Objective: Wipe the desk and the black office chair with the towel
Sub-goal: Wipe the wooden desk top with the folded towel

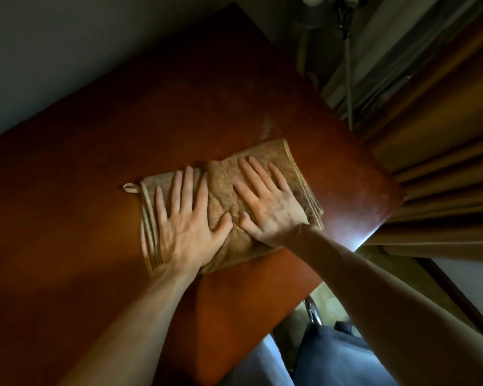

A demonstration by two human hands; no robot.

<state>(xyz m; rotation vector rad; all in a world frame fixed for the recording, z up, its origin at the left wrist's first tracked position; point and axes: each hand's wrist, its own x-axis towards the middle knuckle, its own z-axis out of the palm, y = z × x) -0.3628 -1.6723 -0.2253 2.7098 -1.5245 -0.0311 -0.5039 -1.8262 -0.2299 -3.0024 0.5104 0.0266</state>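
A folded tan towel (223,190) with a small hanging loop at its left corner lies flat on the reddish-brown wooden desk (179,112). My left hand (184,221) presses on the towel's left half with fingers straight and spread. My right hand (265,201) presses on its right half, fingers also straight, thumbs nearly meeting in the middle. Below the desk's near edge a curved metal part (314,310), perhaps of the chair, shows; the rest of the chair is hidden.
Brown curtains (444,168) hang close along the desk's right edge, with a cord (347,79) and pale pipe (308,26) at the far right corner. A pale wall (53,51) borders the desk's far left side. My legs (326,358) show below the desk.
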